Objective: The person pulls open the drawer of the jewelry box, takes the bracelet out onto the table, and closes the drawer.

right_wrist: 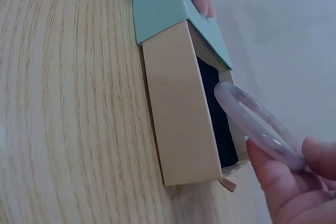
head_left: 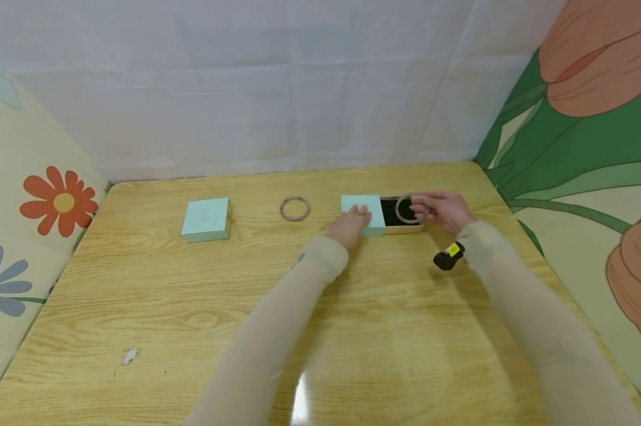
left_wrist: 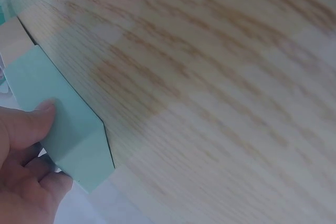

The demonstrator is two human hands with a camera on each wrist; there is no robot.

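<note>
A light-purple bangle [right_wrist: 252, 124] is pinched at one edge between the thumb and fingers of my right hand [head_left: 445, 210]. It is tilted over the pulled-out drawer [right_wrist: 181, 114] of a mint-green box, its far edge by the black lining [right_wrist: 220, 129]. The drawer is beige and sticks out to the right of the green sleeve [head_left: 376, 223]. My left hand [head_left: 348, 226] grips that sleeve, thumb on its side and fingers over the top. In the left wrist view the thumb [left_wrist: 39, 119] presses the green face [left_wrist: 71, 124].
A second bangle [head_left: 295, 219] lies flat on the wooden table [head_left: 203, 302], left of my left hand. Farther left stands a shut mint-green box [head_left: 205, 219]. A white wall [head_left: 256, 118] rises behind, with flower-patterned panels [head_left: 576, 177] at both sides. A ribbon tab [right_wrist: 227, 185] sticks out of the drawer's end.
</note>
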